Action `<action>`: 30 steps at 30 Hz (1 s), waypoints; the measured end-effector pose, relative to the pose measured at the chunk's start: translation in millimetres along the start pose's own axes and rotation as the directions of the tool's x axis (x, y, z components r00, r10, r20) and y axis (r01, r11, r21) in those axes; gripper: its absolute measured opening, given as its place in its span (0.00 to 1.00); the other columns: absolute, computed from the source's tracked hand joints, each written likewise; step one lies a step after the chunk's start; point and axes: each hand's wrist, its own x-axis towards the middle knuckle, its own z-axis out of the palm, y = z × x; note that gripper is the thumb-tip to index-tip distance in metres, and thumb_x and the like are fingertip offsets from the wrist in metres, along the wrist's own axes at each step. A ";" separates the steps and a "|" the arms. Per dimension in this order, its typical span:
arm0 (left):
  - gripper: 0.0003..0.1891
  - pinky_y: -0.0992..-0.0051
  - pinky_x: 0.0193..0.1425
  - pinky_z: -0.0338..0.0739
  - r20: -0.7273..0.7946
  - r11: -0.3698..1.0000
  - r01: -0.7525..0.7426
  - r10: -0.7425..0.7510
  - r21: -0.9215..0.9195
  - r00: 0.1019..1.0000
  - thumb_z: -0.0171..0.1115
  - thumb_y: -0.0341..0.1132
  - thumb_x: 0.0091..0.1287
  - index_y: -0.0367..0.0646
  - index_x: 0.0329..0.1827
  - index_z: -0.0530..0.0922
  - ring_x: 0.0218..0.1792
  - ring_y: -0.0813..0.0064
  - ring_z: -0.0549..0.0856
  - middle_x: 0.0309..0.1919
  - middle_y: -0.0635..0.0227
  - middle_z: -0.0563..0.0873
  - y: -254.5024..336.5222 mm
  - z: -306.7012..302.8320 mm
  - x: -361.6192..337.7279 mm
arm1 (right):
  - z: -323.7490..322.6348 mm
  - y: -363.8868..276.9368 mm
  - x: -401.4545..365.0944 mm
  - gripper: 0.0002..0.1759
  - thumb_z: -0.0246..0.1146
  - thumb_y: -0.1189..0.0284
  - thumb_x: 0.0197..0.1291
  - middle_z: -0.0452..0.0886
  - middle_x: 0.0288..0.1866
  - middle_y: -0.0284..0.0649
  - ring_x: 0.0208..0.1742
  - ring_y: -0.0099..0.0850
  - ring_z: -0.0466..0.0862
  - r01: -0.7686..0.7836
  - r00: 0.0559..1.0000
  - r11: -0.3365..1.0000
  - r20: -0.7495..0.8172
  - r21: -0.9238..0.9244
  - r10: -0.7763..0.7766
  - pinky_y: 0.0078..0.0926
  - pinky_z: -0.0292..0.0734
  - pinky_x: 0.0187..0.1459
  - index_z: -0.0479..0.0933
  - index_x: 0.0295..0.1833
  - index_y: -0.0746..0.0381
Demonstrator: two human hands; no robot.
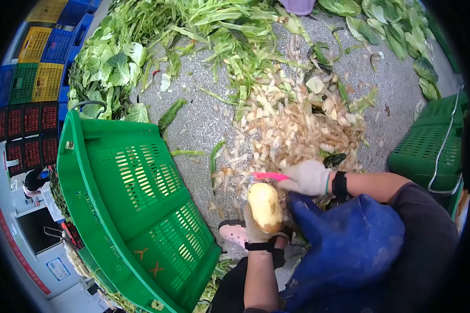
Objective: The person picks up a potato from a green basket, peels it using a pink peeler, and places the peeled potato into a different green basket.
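Potato (265, 206), pale yellow, is held upright in front of the person, just above the blue apron (344, 245) over the lap.

Head view: the left hand (253, 229), gloved, has its grip closed round the lower part of the potato from below. The right hand (309, 177), also gloved, has its grip pressed shut on a pink peeler (269, 176), whose blade end meets the top of the potato. A heap of peelings (297, 130) lies on the floor (203, 115) beyond the hands. A green basket (136, 208) stands tilted to the left, a second green basket (428, 146) to the right. Cut leaves (203, 31) are spread across the far floor.
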 end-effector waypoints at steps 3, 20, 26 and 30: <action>0.36 0.57 0.50 0.81 -0.153 0.984 0.032 -0.060 -0.176 0.986 0.46 0.63 0.66 0.45 0.68 0.68 0.49 0.53 0.83 0.57 0.56 0.79 4.4 -11.5 -4.3 | -4.4 6.8 -2.9 0.24 0.51 0.46 0.66 0.81 0.29 0.51 0.34 0.53 0.82 0.081 0.997 0.991 -0.007 0.110 -0.080 0.47 0.77 0.38 0.75 0.41 0.57; 0.33 0.60 0.62 0.76 -0.237 0.945 0.169 -0.103 0.279 0.966 0.59 0.51 0.66 0.39 0.69 0.65 0.59 0.58 0.79 0.61 0.54 0.76 11.2 -15.6 -18.1 | -20.9 -1.6 -7.7 0.25 0.51 0.44 0.65 0.82 0.29 0.49 0.33 0.50 0.83 0.270 0.957 0.959 0.091 0.080 -0.277 0.46 0.76 0.36 0.77 0.39 0.55; 0.35 0.55 0.64 0.74 -0.290 0.905 0.107 0.019 0.412 0.957 0.53 0.55 0.66 0.38 0.69 0.64 0.59 0.52 0.78 0.61 0.52 0.76 15.2 -16.1 -16.5 | 5.8 29.0 2.5 0.26 0.54 0.46 0.64 0.83 0.34 0.48 0.34 0.49 0.84 -0.016 0.973 1.000 0.230 -0.006 0.017 0.43 0.77 0.40 0.77 0.49 0.58; 0.38 0.55 0.66 0.71 -0.023 0.924 -0.199 0.218 0.328 0.976 0.59 0.58 0.62 0.39 0.68 0.65 0.60 0.54 0.77 0.59 0.55 0.77 5.2 -8.4 -5.9 | -11.7 4.6 -3.5 0.26 0.51 0.47 0.67 0.85 0.36 0.42 0.28 0.34 0.82 -0.550 0.817 0.606 0.519 0.574 0.250 0.32 0.77 0.23 0.75 0.55 0.57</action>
